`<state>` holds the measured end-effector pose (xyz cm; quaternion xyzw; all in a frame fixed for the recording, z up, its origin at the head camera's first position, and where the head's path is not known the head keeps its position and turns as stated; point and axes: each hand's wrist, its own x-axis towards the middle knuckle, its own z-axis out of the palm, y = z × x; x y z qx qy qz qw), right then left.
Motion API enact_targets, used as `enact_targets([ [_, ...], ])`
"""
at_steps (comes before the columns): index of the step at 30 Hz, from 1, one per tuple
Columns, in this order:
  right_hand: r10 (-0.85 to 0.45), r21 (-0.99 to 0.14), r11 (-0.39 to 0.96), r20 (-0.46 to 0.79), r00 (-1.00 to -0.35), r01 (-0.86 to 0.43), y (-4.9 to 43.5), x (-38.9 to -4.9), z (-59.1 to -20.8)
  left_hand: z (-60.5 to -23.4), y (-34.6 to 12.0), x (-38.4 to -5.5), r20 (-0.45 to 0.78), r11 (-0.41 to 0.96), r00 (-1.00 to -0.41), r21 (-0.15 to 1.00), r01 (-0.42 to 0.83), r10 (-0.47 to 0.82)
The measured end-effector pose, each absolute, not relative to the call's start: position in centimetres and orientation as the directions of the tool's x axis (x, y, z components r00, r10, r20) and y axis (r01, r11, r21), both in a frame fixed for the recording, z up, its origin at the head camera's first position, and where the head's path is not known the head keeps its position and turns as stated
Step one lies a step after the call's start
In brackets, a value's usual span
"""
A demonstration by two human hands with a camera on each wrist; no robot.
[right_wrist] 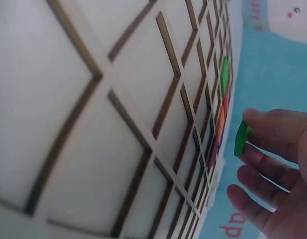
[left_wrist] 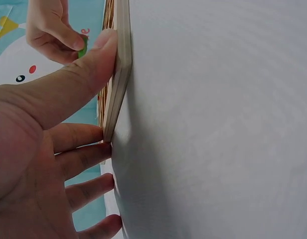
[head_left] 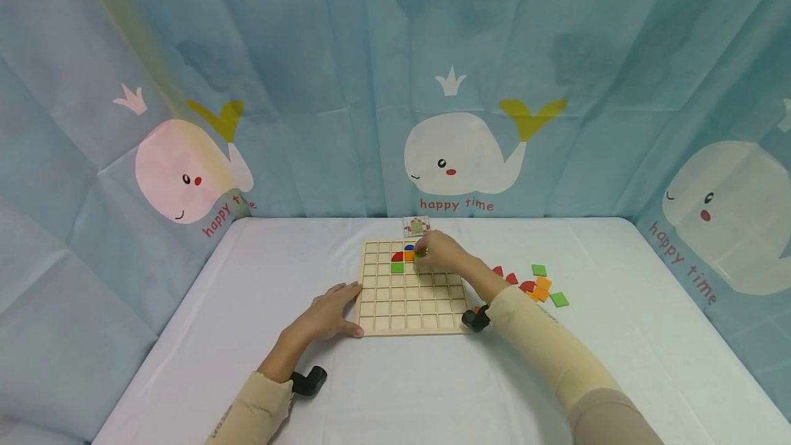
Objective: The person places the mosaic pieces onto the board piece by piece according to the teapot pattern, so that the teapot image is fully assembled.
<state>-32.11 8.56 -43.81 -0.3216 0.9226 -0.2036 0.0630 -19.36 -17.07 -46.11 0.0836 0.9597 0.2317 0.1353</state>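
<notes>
Between thumb and fingertips, my right hand (head_left: 441,251) pinches a green square tile (right_wrist: 240,138) above the far part of a wooden grid board (head_left: 410,301). Tiles lie in the board's upper cells: a red quarter-round tile (head_left: 397,257), an orange square tile (head_left: 409,256), a green square tile (head_left: 397,268) and a blue tile (head_left: 409,248) partly hidden by the hand. My left hand (head_left: 327,312) touches the board's left edge, fingers spread, with the thumb against the near left corner.
A small pattern card (head_left: 415,226) lies behind the board. Right of the board are scattered loose tiles: green squares (head_left: 559,299), orange squares (head_left: 542,283) and red rounded pieces (head_left: 511,278). A whale-print curtain (head_left: 309,156) hangs around the white-covered table (head_left: 618,362).
</notes>
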Motion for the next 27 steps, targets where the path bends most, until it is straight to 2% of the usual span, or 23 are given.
enact_targets([
  [10, -0.615, -0.417, 0.721, -0.016, -0.788, -0.554, 7.4, -31.9, -44.3, -46.0, -17.1, -19.3, -0.220, 0.877, -0.951, 0.472, 0.093, 0.219],
  [20, -0.659, -0.372, 0.701, -0.012, -0.752, -0.608, 6.7, -31.6, -44.5, -46.0, -17.1, -19.4, -0.222, 0.875, -0.950, 0.475, 0.093, 0.222],
  [27, -0.641, -0.377, 0.718, -0.032, -0.767, -0.585, 6.4, -31.5, -44.6, -46.2, -17.3, -19.4, -0.217, 0.871, -0.949, 0.481, 0.100, 0.229],
])
